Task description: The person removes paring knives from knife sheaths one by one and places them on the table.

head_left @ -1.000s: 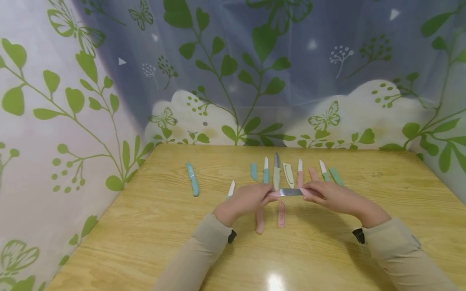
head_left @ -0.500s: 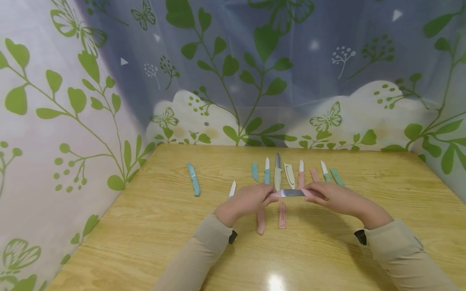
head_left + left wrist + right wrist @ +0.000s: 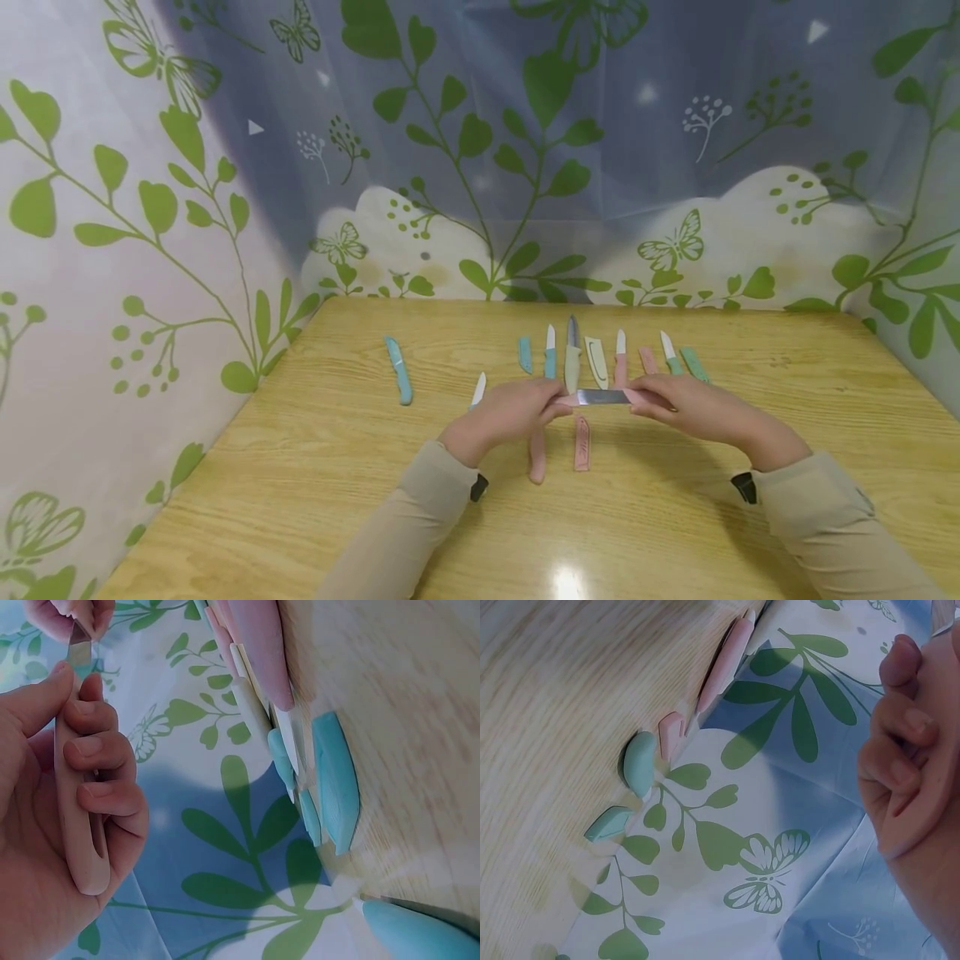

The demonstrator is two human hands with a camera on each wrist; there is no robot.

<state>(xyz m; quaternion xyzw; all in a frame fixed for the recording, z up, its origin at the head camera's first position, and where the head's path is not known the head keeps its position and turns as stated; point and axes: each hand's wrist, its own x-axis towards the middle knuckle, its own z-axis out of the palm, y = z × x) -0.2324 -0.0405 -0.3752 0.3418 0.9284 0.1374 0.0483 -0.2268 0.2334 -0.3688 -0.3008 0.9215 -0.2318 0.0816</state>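
In front of me, both hands hold a pink knife level above the table. My left hand [image 3: 517,410] curls its fingers round the pink knife handle [image 3: 75,825]. Its bare steel blade [image 3: 602,397] spans the gap between the hands. My right hand [image 3: 697,408] grips a slotted pink piece at the blade's other end, which looks like a sheath [image 3: 934,742]; its fingers partly cover it. Beneath the hands, a pink handle [image 3: 537,460] and a pink sheath [image 3: 582,443] lie on the table.
Behind the hands lie a blue knife [image 3: 551,358], a cream knife [image 3: 573,362], a cream sheath [image 3: 596,362], a pink knife [image 3: 621,358] and a green sheath [image 3: 694,364]. At left are a sheathed blue knife [image 3: 399,371] and a partly hidden white-bladed knife [image 3: 478,388]. A patterned cloth stands behind.
The hands and the pink knife stay almost still. The whole head view shifts slightly between the first frame and the second; the things on the table stay where they were.
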